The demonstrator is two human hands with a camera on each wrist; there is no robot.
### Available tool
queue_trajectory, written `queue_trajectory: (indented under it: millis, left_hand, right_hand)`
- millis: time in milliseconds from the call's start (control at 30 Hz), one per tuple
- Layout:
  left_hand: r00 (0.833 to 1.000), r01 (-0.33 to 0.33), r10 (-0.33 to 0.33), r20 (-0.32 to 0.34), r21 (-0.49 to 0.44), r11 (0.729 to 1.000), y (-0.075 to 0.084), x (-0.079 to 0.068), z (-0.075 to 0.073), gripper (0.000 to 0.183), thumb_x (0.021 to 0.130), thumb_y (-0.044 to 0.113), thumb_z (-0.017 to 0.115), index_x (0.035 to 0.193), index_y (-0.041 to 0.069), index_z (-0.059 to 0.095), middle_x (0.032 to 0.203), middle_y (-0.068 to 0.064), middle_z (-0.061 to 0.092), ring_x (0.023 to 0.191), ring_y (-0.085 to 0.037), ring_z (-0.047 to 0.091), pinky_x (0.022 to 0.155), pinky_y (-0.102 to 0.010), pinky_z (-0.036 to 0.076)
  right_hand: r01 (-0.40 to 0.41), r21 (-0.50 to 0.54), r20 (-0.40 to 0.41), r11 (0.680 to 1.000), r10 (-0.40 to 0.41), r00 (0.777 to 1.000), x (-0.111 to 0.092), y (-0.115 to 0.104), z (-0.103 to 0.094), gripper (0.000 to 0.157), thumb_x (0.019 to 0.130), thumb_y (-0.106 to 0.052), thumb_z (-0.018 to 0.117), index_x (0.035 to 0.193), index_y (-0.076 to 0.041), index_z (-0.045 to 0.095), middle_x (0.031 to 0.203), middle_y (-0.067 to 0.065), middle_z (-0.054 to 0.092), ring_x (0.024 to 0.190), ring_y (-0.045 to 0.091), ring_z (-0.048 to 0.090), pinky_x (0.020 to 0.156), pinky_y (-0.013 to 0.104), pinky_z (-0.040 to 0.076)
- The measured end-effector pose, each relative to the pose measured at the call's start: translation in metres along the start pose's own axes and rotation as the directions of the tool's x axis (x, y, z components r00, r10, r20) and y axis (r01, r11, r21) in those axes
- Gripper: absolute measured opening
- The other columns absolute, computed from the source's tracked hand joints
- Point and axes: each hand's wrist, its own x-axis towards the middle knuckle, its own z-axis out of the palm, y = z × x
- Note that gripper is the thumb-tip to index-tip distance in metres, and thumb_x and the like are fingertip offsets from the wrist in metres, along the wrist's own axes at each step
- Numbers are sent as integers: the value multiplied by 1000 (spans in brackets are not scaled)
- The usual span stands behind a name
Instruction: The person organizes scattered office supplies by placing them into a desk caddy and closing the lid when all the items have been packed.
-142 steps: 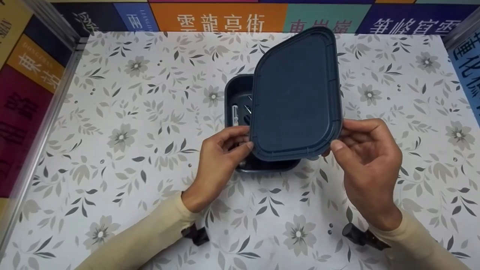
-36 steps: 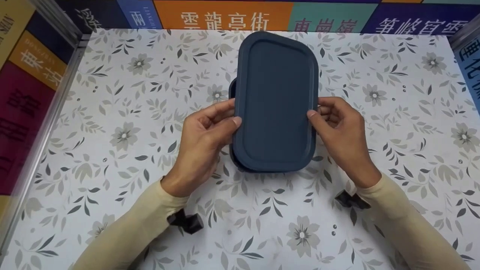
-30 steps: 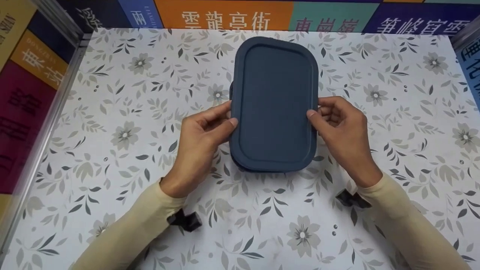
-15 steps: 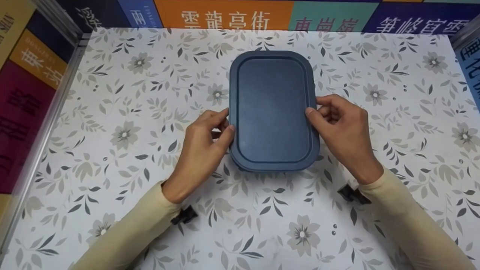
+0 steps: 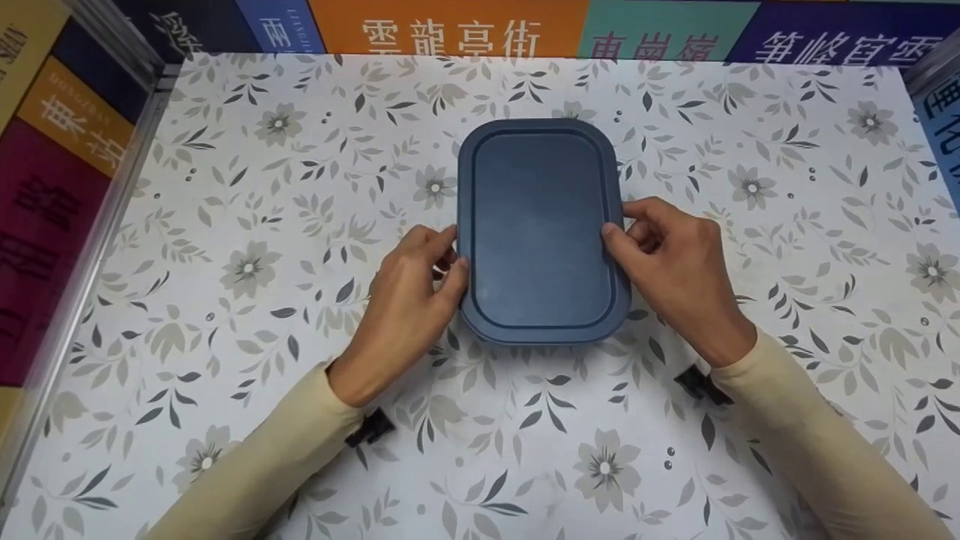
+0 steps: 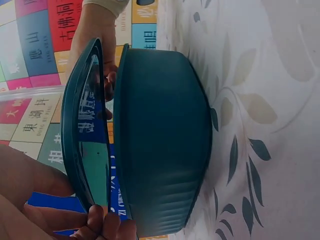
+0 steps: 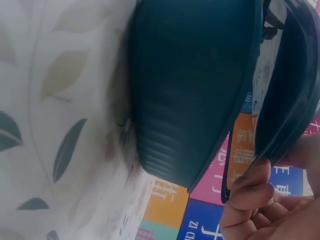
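Note:
A dark blue rounded rectangular lid [image 5: 544, 229] lies nearly level over a matching plastic box, covering it in the head view. In the left wrist view, a gap shows between the lid [image 6: 70, 115] and the rim of the box [image 6: 155, 120]. The right wrist view also has the lid [image 7: 295, 75] apart from the box [image 7: 195, 85], which rests on the table. My left hand [image 5: 409, 289] pinches the lid's left edge between thumb and fingers. On the opposite edge, my right hand [image 5: 675, 262] grips it with the thumb on top. The box's inside is hidden.
The box stands on a table [image 5: 247, 345] with a white floral cover. Colourful panels with large printed characters [image 5: 450, 30] rise behind it and along the left side. A black device [image 5: 371, 427] sits at the left wrist, another [image 5: 701, 386] at the right.
Earlier the lid was tilted up with its underside showing, and small items were visible in the box. Both hands have since turned it top side up and lowered its far end over the box.

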Motion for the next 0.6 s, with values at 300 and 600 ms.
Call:
queue_trajectory:
  millis: [300, 600]
  left_hand:
    - [999, -42, 42, 12, 52, 998, -6, 0, 4, 26, 107, 8, 65, 130, 4, 76, 104, -11, 63, 94, -22, 65, 77, -35, 55]
    - [999, -46, 45, 24, 22, 999, -13, 1, 8, 32, 108, 6, 64, 137, 2, 74, 104, -10, 63, 96, -20, 68, 78, -33, 57]
  right_hand:
    - [-30, -36, 52, 999, 32, 998, -2, 7, 5, 16, 101, -11, 77, 115, -5, 82, 70, -1, 68, 60, 10, 59, 61, 18, 44]
    - [-35, -30, 65, 999, 37, 997, -4, 12, 9, 18, 101, -9, 78, 117, -5, 83, 70, 1, 69, 60, 8, 60, 60, 16, 44]
